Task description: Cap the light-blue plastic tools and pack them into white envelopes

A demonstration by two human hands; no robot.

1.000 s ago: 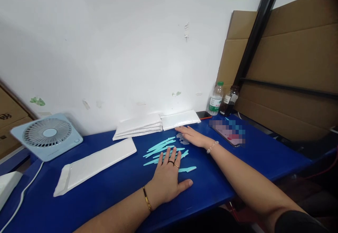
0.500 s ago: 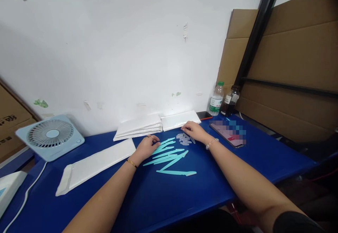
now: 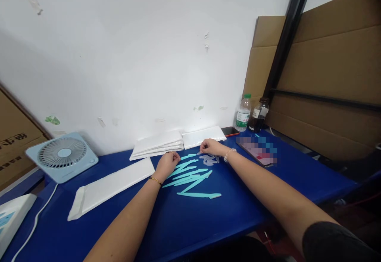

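Several turquoise sticks (image 3: 199,195) lie fanned out on the blue table. My left hand (image 3: 168,164) is closed at the far left end of them, its fingertips at the uppermost stick. Behind and to the right is a small pile of translucent pale pieces (image 3: 208,160). My right hand (image 3: 208,147) is closed in a pinch on one pale piece (image 3: 199,153) just beyond that pile. A long white padded envelope (image 3: 113,186) lies flat left of my left hand. Other white envelopes (image 3: 157,143) are stacked by the wall, with another (image 3: 204,136) beside them.
On the left stand a pale blue fan (image 3: 64,155) and a white device (image 3: 14,214) near a cable. At the right are a water bottle (image 3: 243,113), a dark bottle (image 3: 259,115), an orange-edged phone (image 3: 231,131) and a larger phone (image 3: 253,151). Cardboard leans behind.
My right hand has moved left over the pale pieces and now pinches one. My left hand has shifted slightly, and its fingers have closed at the top stick. The camera view has shifted a little.
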